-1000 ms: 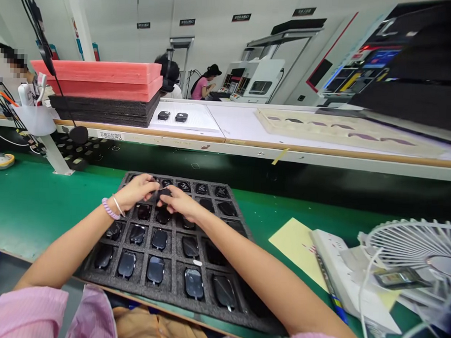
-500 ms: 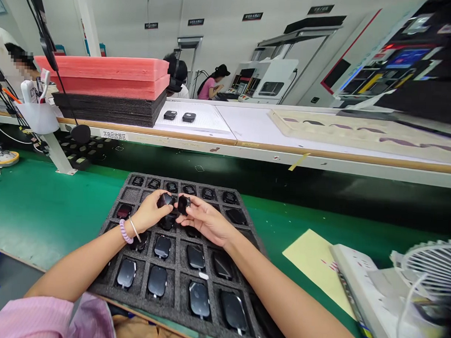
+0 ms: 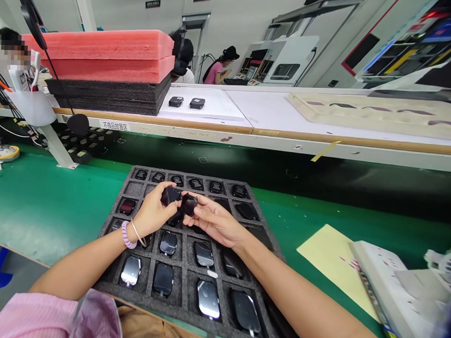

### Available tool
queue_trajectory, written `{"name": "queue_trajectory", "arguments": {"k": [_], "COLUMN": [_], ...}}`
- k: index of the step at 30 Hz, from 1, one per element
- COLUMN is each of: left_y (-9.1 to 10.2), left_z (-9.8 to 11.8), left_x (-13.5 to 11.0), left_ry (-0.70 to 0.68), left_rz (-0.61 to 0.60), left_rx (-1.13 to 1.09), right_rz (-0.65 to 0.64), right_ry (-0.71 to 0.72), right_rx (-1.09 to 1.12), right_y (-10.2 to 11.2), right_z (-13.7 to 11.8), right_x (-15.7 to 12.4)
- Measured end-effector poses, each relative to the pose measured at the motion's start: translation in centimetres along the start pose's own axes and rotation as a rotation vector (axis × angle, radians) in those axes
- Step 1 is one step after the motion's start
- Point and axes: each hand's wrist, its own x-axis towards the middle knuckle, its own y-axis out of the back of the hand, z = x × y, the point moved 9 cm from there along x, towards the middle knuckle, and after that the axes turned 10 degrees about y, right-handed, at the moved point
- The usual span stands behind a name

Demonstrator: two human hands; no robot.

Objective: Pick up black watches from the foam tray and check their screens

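Observation:
A dark grey foam tray point(image 3: 187, 259) with a grid of pockets lies on the green mat in front of me. Most pockets hold small glossy black parts point(image 3: 207, 298). My left hand point(image 3: 154, 215) holds one small black part point(image 3: 170, 195) above the tray's middle rows. My right hand point(image 3: 212, 220) holds a second black part point(image 3: 189, 204) right beside it, the two pieces nearly touching. A pink hair tie and a thin bangle sit on my left wrist.
A white power strip point(image 3: 391, 288) and a yellow sheet point(image 3: 329, 259) lie right of the tray. A dark conveyor belt point(image 3: 284, 171) runs behind it. Beyond it, a white bench carries pink foam slabs point(image 3: 100, 53) on black ones. Other people sit at the back.
Both hands lifted from the tray's upper rows, each with a black part, and now hold the two parts together a little higher. The view has shifted left and closer.

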Motion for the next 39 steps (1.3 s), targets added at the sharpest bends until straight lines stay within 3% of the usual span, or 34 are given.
{"name": "queue_trajectory", "arguments": {"k": [14, 39], "left_y": [0.2, -0.3], "left_z": [1.2, 0.6], "left_x": [-0.4, -0.3], "left_ry": [-0.074, -0.057], "left_rz": [0.011, -0.008], "left_rx": [0.071, 0.037], "right_rz": [-0.04, -0.026], "right_ry": [0.017, 0.018], "right_rx": [-0.015, -0.072], "right_y": [-0.3, -0.4], "right_z": [-0.2, -0.2], "right_x": [-0.2, -0.5]}}
